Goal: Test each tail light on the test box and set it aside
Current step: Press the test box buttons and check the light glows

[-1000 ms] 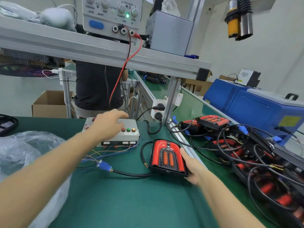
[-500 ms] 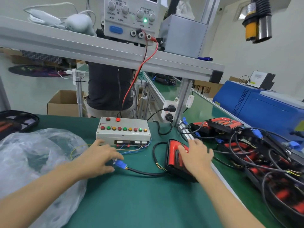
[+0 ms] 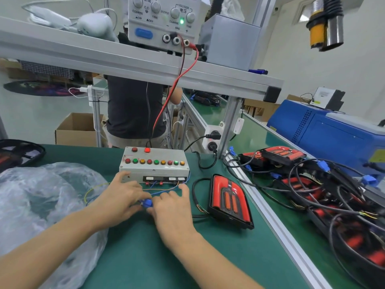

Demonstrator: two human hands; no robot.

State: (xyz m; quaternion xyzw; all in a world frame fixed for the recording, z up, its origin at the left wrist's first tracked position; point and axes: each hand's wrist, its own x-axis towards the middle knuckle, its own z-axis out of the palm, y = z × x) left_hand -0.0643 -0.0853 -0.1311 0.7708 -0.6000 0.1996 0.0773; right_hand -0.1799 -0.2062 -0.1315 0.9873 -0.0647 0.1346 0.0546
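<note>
A grey test box (image 3: pixel 153 163) with rows of red, green and amber buttons stands on the green mat, thin wires trailing from its front. A red and black tail light (image 3: pixel 228 200) lies face up to its right, its black cable looping left to a blue connector (image 3: pixel 147 203). My left hand (image 3: pixel 123 196) and my right hand (image 3: pixel 170 207) meet at that connector in front of the box, fingers pinching it from both sides. Most of the connector is hidden by my fingers.
A heap of tail lights with tangled black cables (image 3: pixel 325 192) fills the belt on the right. A crumpled clear plastic bag (image 3: pixel 41 197) lies at the left. A power supply (image 3: pixel 162 21) sits on the overhead shelf; a person (image 3: pixel 133 109) stands behind the bench.
My right hand left the tail light and came left to the blue connector. My left hand stayed at the connector, and both hands now hold it together.
</note>
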